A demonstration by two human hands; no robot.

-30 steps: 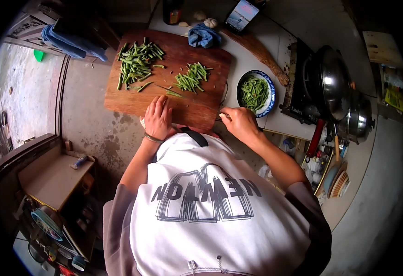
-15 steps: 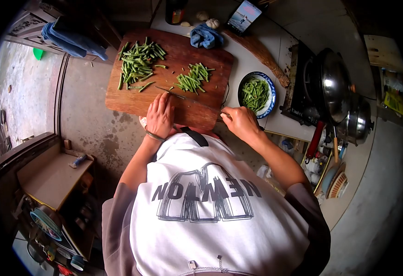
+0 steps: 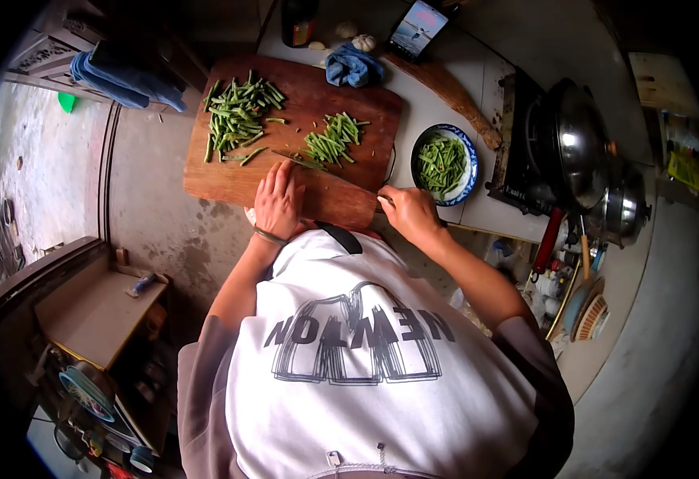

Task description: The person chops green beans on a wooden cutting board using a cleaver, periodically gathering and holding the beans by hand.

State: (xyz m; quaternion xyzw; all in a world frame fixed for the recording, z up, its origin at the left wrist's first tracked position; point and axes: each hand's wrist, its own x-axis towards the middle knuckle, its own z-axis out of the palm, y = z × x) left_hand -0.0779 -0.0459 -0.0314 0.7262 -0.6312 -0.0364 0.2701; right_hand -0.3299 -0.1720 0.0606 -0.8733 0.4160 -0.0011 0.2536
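Observation:
A wooden cutting board [image 3: 230, 177] carries a large pile of cut green beans [image 3: 236, 120] at its left and a smaller pile [image 3: 333, 140] at its right. My right hand [image 3: 411, 214] is closed around a knife's handle at the board's right edge. The knife blade [image 3: 305, 164] lies low across the board, just below the smaller pile. With fingers stretched out, my left hand [image 3: 278, 206] rests at the board's near edge, its fingertips close to the blade's far end. Whether they touch the blade I cannot tell.
Right of the board stands a blue-rimmed bowl [image 3: 468, 188] of cut beans. Beyond it is a stove [image 3: 517, 152] with a lidded pan [image 3: 577, 132]. A blue cloth [image 3: 353, 64], garlic [image 3: 364, 42] and a propped phone [image 3: 418, 30] are at the back.
The view has shifted slightly. My right hand and the knife handle have moved a little to the left. My left hand stays at almost the same spot.

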